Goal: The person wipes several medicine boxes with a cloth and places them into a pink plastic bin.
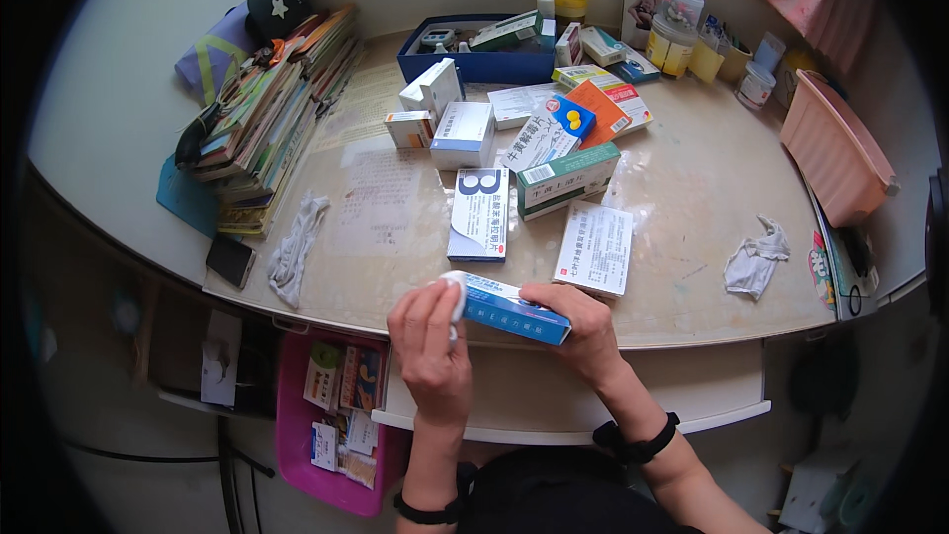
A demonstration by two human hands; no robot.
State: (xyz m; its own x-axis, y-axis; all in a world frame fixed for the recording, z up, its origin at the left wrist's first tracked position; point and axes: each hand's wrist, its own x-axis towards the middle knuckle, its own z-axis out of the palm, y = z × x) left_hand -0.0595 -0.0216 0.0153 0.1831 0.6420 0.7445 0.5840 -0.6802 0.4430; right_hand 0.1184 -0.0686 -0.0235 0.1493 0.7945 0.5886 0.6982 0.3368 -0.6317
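Observation:
My right hand [582, 326] grips one end of a blue and white medicine box [511, 311], held over the front edge of the desk [667, 267]. A white cloth [456, 304] is pinched in my left hand [428, 334] and lies against the box's left end. Just beyond, a white box with a large dark B [478, 215] and a white printed carton [593, 248] rest flat on the desk. Behind them stands a green and white medicine box [569, 182], beside a white, blue and yellow one [549, 133].
Left are stacked books [274, 133], a phone [230, 261] and a white cloth [296, 248]; another cloth [756, 258] lies right. A blue open box [482, 70] holds items at the back. A pink bin [296, 460] with boxes sits below, next to an open drawer [578, 386]. A peach basket [838, 148] stands right.

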